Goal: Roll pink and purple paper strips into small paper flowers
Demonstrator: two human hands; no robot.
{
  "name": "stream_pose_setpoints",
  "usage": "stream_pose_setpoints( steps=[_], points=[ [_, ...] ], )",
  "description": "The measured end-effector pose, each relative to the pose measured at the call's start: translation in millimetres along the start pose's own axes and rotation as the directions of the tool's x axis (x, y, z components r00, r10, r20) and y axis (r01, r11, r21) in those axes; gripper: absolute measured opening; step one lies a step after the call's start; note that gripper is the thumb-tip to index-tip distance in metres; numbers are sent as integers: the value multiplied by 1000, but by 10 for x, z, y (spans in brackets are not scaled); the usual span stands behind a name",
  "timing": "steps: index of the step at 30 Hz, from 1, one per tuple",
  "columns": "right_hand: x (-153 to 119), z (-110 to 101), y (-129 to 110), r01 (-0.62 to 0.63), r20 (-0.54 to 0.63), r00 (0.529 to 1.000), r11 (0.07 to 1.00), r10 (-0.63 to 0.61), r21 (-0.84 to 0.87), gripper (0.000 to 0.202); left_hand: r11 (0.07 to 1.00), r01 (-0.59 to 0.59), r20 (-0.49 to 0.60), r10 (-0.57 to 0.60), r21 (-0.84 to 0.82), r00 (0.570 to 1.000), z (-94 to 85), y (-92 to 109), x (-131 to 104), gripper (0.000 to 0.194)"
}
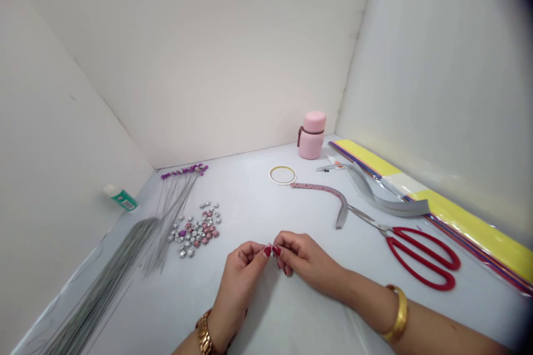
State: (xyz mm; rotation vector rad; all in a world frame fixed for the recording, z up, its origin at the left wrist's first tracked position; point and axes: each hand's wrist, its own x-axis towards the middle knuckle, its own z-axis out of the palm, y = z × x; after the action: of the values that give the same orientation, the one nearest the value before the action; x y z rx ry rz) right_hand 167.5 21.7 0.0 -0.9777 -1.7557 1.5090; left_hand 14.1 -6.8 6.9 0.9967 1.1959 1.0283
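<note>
My left hand (pixel 245 269) and my right hand (pixel 306 260) meet fingertip to fingertip above the near middle of the table. Both are closed in a pinch on a tiny pale piece (pixel 271 248) between the thumbnails; fingers cover most of it, so its kind is not clear. Left of my hands lies a loose pile of small silver and pink folded stars (pixel 200 228), with a purple one among them. Beyond my right hand rests a curved pink-and-grey paper strip (pixel 320 187). Red-handled scissors (pixel 387 229) lie open to the right, their tips near that strip's end.
Thin wires (pixel 112 272) lie at left, beside purple-tipped wire stems (pixel 183 171). A green-and-white tube (pixel 125 198) is by the left wall. Farther back are a tape ring (pixel 283 168), a pink flask (pixel 312 136), grey strips (pixel 391 206) and yellow packaged sheets (pixel 458 212).
</note>
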Motion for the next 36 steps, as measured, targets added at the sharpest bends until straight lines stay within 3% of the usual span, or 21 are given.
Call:
stream_pose_setpoints(
  steps=[7, 15, 20, 27, 36],
  points=[
    [-9, 12, 9, 7, 23, 1000, 1000, -7, 0, 16, 999, -7, -17, 7, 42, 1000, -12, -47, 2, 19],
    [-14, -11, -25, -27, 96, 995, 993, 17, 113, 22, 996, 33, -51, -29, 83, 998, 1, 48, -34, 20],
    [-10, -10, -3, -38, 95, 995, 989, 24, 140, 22, 996, 44, -17, -43, 81, 999, 7, 71, -38, 20],
    [9, 11, 21, -98, 22, 995, 968, 95, 232, 22, 987, -61, 86, 48, 149, 995, -37, -1, -20, 22],
    [36, -38, -13, -136, 68, 990, 930, 120, 340, 24, 953, -144, 115, 116, 268, 987, -77, -56, -13, 26]
  ],
)
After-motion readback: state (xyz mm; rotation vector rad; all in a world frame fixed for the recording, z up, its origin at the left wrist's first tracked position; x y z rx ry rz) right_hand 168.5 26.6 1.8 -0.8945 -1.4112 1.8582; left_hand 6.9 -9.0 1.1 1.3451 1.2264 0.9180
